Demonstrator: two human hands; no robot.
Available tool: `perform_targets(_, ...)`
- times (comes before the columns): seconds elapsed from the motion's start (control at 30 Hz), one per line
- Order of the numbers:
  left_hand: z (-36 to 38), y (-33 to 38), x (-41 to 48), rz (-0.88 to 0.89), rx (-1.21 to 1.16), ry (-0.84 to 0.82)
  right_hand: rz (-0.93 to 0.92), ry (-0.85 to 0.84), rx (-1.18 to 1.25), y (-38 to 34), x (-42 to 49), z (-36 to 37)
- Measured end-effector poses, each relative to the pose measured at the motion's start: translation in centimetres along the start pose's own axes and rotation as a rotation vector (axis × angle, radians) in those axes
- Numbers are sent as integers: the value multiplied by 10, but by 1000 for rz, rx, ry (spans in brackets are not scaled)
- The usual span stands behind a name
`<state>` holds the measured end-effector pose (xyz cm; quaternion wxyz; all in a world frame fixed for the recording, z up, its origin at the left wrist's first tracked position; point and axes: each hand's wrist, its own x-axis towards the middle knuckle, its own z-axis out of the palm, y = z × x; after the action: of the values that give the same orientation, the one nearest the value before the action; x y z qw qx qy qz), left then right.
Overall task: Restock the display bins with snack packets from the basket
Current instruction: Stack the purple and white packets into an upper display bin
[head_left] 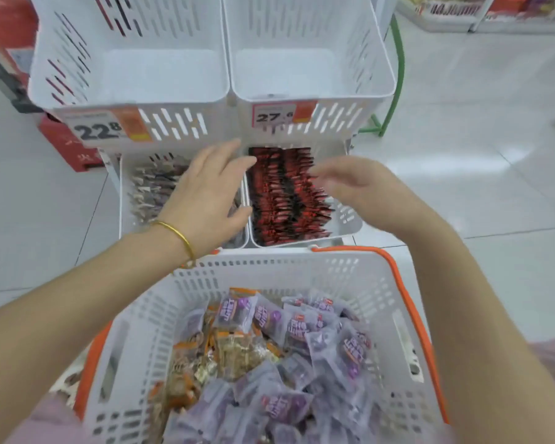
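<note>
Head camera, single frame. Found left hand [205, 190] spread flat, fingers straight, lying over the wall between the two lower bins, fingertips at the left edge of the red packets [285, 193]. Found right hand [350, 184] blurred, fingers loosely extended, at the right edge of the same row. Observed both hands well apart, gripping nothing visible. Judged as squaring up the red row in the lower right bin [350, 219] rather than loading.

Recommend pressing inward from both sides evenly, keeping packets upright and tops level, without crushing the sealed ends.

Noted lower left bin [124, 203] holding grey-brown packets, partly hidden under the left wrist. Noted upper left bin [129, 72] and upper right bin [311, 72] above, white floors showing, with price tags 22.8 [100, 128] and 27.6 [274, 116] on their fronts.

Located remaining stock in the basket [269, 264] nearest the body: purple packets [289, 328] in bulk, orange packets [234, 344] at left. Advise matching each sort to its tag before lifting; cannot read product names.
</note>
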<state>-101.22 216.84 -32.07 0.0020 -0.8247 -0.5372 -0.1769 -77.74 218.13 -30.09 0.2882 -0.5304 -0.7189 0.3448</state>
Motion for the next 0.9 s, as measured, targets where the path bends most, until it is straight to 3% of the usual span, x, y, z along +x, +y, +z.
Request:
perform_targets(0.17,20,29,-61,3,-10,-211,450,-199,-324,101,-72,66)
perform_targets(0.33,32,52,-89,-18,-7,-311,522,-487,-456,149,-105,114)
perform_targets(0.43,36,60,-95,3,15,-356,496,-627,-632,162,-115,120)
perform_targets(0.67,46,63,-104,7,29,-418,142,-617,-1058,165,-126,111)
perform_targets(0.9,51,63,-106,-92,-77,-508,38,-655,-1010,160,-126,110)
